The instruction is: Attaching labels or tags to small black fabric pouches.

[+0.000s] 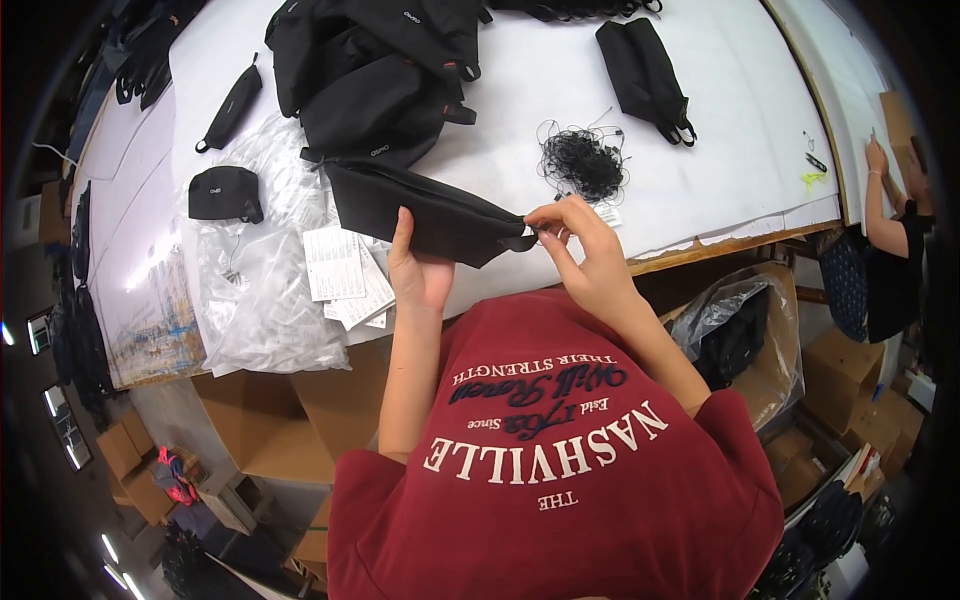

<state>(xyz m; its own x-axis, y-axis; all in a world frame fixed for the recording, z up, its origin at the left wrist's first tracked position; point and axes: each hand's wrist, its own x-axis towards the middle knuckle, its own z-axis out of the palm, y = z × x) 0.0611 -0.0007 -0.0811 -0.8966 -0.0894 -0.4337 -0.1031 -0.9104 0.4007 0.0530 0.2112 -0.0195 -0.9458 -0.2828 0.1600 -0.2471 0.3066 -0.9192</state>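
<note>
My long black cloth pouch (420, 210) is in the middle of the frame, by the edge of the white table (730, 110). I think holding it still and working softly at its end is best. My left hand (422, 280) grips it, thumb up, fingers hidden. My right hand (585, 240) pinches its right end. Tangled thin black strings (580, 163) lie above, right.

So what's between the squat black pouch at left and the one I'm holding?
In the head view, crumpled clear plastic and white papers lie between the squat pouch and the held pouch.
</note>
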